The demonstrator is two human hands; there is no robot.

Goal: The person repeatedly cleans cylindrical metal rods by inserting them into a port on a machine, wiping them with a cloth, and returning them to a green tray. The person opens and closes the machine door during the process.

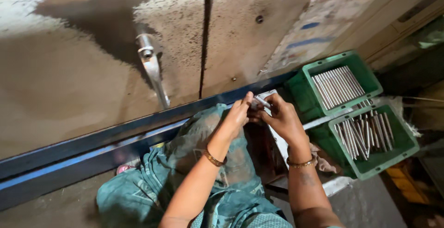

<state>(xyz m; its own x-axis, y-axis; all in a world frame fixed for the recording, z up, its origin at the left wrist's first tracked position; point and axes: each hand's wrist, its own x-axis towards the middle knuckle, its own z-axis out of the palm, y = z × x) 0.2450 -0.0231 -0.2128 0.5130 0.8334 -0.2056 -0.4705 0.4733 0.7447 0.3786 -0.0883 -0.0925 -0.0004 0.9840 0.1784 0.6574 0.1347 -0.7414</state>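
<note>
Fingers (249, 101) of your left hand (238, 114) and right hand (282, 117) pinch a short metal pin (262, 101) above your lap, its long axis running near-left to far-right. It looks stiff, light and slick, so hold it by the ends. Farther right, two green crates (370, 168) hold similar pins (336, 87).

A: Hands?
B: Left hand (238, 113) and right hand (282, 117) meet over the lap, both pinching one small metal pin (262, 101).
A: Stock?
B: Two green crates (370, 165) just right, each holding metal rods (337, 85). Metal door handle (151, 66) upper left.
</note>
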